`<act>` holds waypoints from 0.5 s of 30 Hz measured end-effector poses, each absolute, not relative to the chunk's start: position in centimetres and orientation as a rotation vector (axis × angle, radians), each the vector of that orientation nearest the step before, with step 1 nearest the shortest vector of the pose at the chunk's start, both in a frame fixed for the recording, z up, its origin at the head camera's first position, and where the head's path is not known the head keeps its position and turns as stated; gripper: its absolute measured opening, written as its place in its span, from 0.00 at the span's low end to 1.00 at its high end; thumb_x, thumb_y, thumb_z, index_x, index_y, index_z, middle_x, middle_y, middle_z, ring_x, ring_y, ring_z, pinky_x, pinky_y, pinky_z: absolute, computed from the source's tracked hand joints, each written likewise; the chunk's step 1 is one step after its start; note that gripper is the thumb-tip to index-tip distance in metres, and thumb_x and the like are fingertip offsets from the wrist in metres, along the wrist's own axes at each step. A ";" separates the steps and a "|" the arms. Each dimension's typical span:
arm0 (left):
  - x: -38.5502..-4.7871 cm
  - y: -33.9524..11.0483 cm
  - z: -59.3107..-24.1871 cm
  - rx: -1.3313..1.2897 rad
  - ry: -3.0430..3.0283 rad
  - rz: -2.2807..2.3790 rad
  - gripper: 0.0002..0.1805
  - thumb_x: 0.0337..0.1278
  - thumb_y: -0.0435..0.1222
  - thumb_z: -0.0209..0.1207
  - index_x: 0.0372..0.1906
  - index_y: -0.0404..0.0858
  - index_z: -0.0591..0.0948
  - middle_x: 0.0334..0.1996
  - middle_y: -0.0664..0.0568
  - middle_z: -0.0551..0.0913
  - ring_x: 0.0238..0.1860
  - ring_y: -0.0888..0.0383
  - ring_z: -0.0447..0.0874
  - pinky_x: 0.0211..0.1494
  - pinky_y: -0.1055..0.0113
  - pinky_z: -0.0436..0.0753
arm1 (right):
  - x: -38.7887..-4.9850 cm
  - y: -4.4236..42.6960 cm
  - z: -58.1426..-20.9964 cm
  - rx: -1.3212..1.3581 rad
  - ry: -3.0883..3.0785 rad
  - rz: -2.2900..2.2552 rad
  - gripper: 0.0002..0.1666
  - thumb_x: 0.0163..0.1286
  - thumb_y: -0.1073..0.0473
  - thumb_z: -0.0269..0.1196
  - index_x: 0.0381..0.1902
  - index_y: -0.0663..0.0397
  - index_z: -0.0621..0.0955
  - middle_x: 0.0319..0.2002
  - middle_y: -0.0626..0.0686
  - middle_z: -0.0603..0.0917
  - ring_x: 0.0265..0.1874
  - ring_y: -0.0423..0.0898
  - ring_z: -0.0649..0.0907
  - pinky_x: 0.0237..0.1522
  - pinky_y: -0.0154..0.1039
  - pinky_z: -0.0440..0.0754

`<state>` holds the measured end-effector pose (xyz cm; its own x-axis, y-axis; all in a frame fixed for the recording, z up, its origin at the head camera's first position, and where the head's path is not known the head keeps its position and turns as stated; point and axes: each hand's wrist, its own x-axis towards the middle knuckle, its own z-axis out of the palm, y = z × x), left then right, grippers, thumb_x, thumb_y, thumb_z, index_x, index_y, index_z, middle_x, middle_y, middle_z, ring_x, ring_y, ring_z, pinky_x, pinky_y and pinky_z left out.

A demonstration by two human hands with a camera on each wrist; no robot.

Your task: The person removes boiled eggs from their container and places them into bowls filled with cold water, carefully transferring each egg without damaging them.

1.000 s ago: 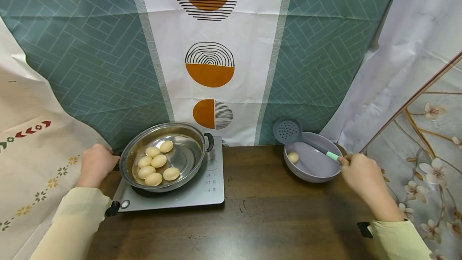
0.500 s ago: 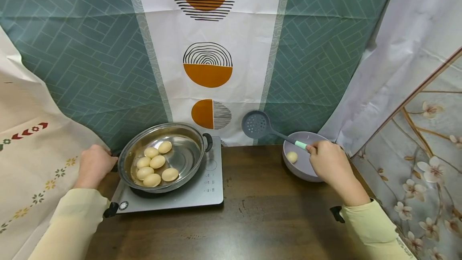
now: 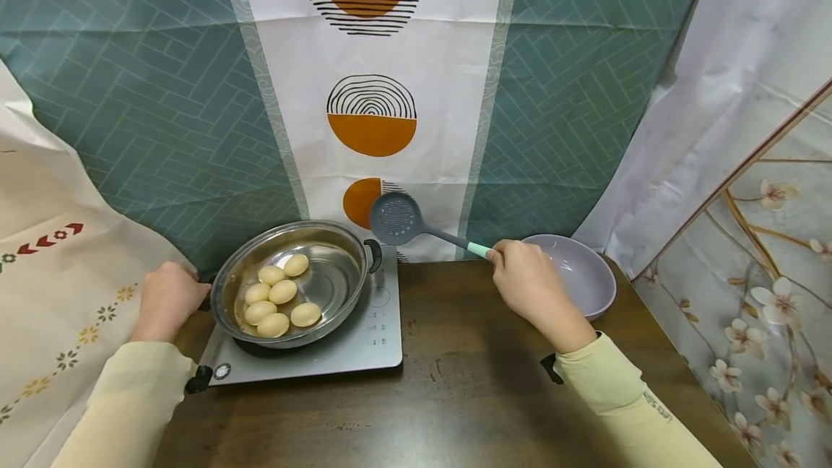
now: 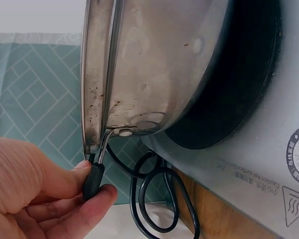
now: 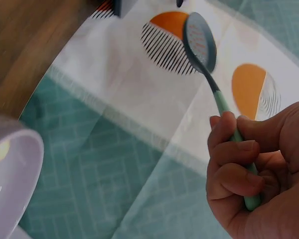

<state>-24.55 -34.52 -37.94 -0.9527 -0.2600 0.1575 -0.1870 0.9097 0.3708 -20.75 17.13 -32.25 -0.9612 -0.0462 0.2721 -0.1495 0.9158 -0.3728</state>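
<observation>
A steel pan [image 3: 334,280] with several pale eggs [image 3: 282,292] grouped in its left half sits on a silver cooktop [image 3: 364,352]. My left hand [image 3: 170,298] pinches the pan's black left handle [image 4: 93,181] between thumb and fingers. In my right hand [image 3: 529,291] is the green grip [image 5: 236,139] of a grey slotted ladle [image 3: 396,218], fingers curled round it. The ladle's head hangs above and just right of the pan, with no egg visible on it. Behind my right hand stands a lilac bowl [image 3: 588,280]; one egg [image 5: 0,150] shows inside it in the right wrist view.
Bare brown tabletop [image 3: 448,381] lies between the cooktop and the bowl and along the front. A patterned cloth [image 3: 370,128] hangs behind. Black cable [image 4: 162,199] loops below the pan handle in the left wrist view. A floral panel [image 3: 773,309] stands at the right.
My right hand has carried the ladle leftward from over the bowl towards the pan. My left hand keeps its hold on the pan handle.
</observation>
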 end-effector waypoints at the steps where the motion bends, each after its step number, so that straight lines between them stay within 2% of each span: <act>1: -24.5 -34.5 -37.9 0.338 -2.871 -0.521 0.17 0.47 0.38 0.62 0.09 0.36 0.77 0.08 0.51 0.73 0.18 0.49 0.69 0.19 0.63 0.64 | -20.8 16.6 -32.3 0.152 -2.812 0.588 0.11 0.68 0.54 0.55 0.31 0.53 0.81 0.17 0.49 0.73 0.19 0.47 0.72 0.23 0.40 0.66; 7: -24.5 -34.6 -37.9 0.329 -2.877 -0.497 0.17 0.47 0.38 0.62 0.09 0.36 0.78 0.10 0.49 0.74 0.19 0.48 0.69 0.19 0.63 0.65 | -20.9 13.9 -32.7 0.224 -2.759 0.569 0.11 0.67 0.54 0.58 0.27 0.51 0.80 0.16 0.47 0.73 0.19 0.47 0.72 0.23 0.42 0.68; 12: -24.5 -34.6 -37.8 0.306 -2.866 -0.475 0.17 0.46 0.39 0.62 0.09 0.36 0.78 0.11 0.47 0.76 0.19 0.45 0.71 0.20 0.61 0.67 | -21.2 11.5 -33.4 0.299 -2.744 0.495 0.15 0.67 0.53 0.57 0.20 0.50 0.75 0.14 0.48 0.71 0.16 0.46 0.72 0.21 0.42 0.68; 15: -24.6 -34.4 -37.8 0.309 -2.858 -0.481 0.16 0.46 0.39 0.62 0.09 0.36 0.78 0.11 0.47 0.76 0.20 0.45 0.71 0.20 0.61 0.67 | -21.3 10.1 -33.9 0.368 -2.739 0.438 0.15 0.67 0.54 0.58 0.20 0.50 0.75 0.14 0.47 0.71 0.15 0.45 0.72 0.20 0.42 0.68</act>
<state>-24.55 -34.44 -37.76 -0.9521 -0.2427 0.1862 -0.1684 0.9240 0.3434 -21.32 10.06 -33.92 -0.9081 -0.1972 0.3694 -0.3026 0.9188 -0.2535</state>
